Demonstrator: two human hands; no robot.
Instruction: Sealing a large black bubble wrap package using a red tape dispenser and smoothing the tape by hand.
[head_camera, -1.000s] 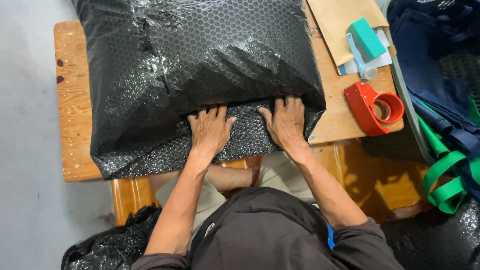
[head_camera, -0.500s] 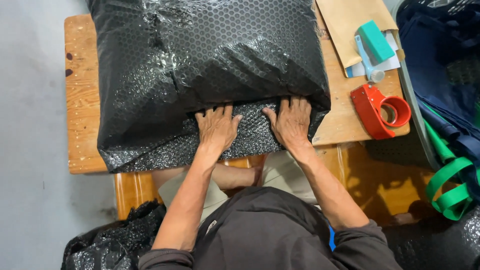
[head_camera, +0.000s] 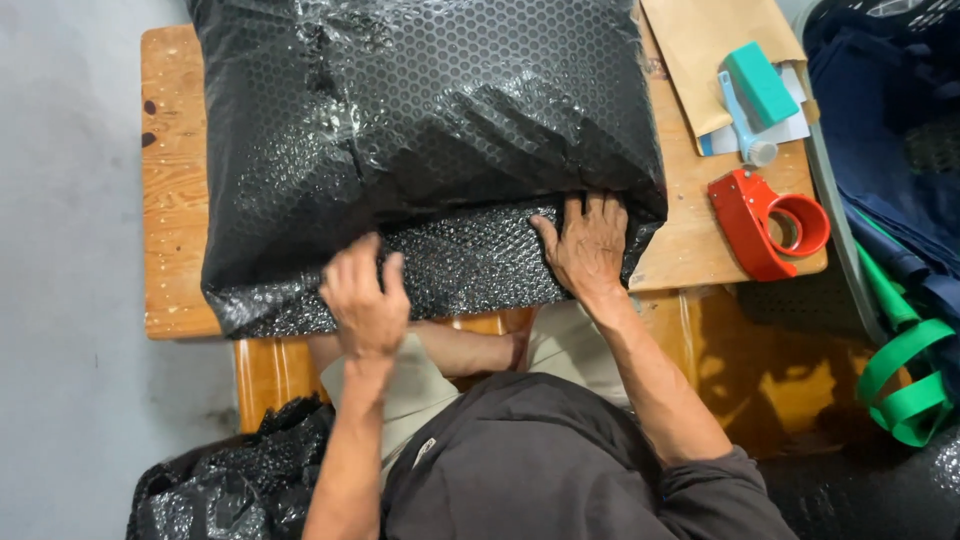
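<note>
Across the wooden counter (head_camera: 175, 200) before you lies the big black bubble-wrap parcel (head_camera: 420, 130), long axis left to right. Your right hand (head_camera: 588, 245) presses flat, fingers spread, on its near flap; your left hand (head_camera: 365, 300), fingers curled, pinches that flap's edge further left.

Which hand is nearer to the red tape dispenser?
Right. The right hand presses the black bubble-wrapped parcel just left of the red tape dispenser; the left hand is farther away at the parcel's near edge.
</note>
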